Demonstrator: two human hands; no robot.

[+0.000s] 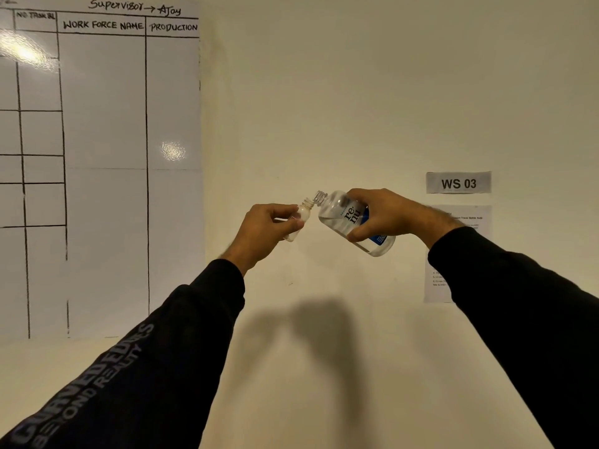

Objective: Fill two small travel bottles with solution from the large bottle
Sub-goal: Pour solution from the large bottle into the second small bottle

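Note:
My right hand [392, 215] grips the large clear bottle [343, 218], which carries a blue and white label and holds clear liquid. It is uncapped and tilted with its neck pointing up and to the left. My left hand [265, 230] pinches a small clear travel bottle [303, 215] between thumb and fingers, tilted with its open neck toward the right. The two open necks nearly touch, raised in front of the wall. The lower part of the small bottle is hidden by my fingers. No second small bottle is in view.
A whiteboard chart [103, 157] with hand-drawn columns covers the wall at left. A "WS 03" sign [458, 183] and a printed instruction sheet [436, 286] hang on the wall at right, partly behind my right sleeve.

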